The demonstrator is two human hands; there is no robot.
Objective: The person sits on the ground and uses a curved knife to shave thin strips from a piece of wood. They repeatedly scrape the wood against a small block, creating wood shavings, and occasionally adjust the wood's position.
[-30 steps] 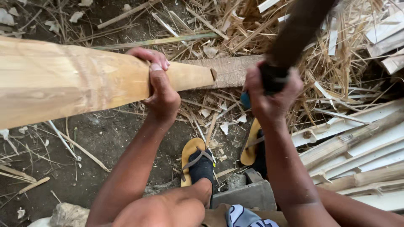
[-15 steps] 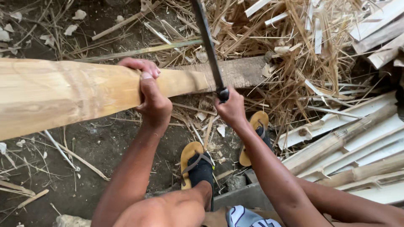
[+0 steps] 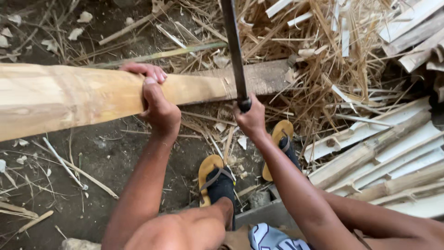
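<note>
A long pale bamboo pole (image 3: 69,95) lies across the view from the left, its far end resting on a weathered plank (image 3: 263,76). My left hand (image 3: 155,99) is wrapped over the pole near its middle. My right hand (image 3: 249,118) grips the handle of a long dark blade (image 3: 233,46), which stands upright over the pole where it meets the plank. Both my feet wear yellow sandals (image 3: 210,178) on the dirt below the pole.
Split bamboo slats (image 3: 379,153) are stacked at the right. A heap of dry shavings and strips (image 3: 323,51) lies behind the plank. Thin sticks and chips litter the dark ground (image 3: 92,157). A grey block (image 3: 261,213) sits under me.
The blade has swung down from a raised position to stand close over the pole's end. My right hand has moved left and lower. My left hand stays on the pole.
</note>
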